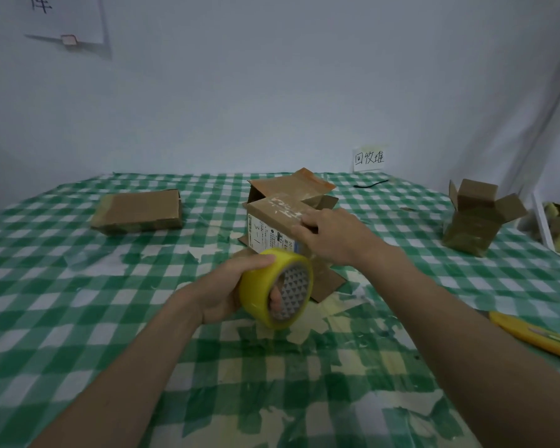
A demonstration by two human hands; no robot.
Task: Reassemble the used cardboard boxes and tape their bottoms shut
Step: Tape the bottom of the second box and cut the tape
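A brown cardboard box (272, 218) with a white label stands in the middle of the table, its upper flaps folded partly shut and its lower flaps splayed on the cloth. My right hand (330, 237) presses down on the near top flap, fingers curled over its edge. My left hand (227, 287) grips a yellow tape roll (277, 292) just in front of the box, with fingers through its core.
A flattened box (138, 211) lies at the back left. An upright box (479, 218) with open top flaps stands at the right. A yellow utility knife (534, 339) lies near the right edge. The green checked tablecloth (78, 302) carries old tape scraps. A white rack leg (540, 227) stands at far right.
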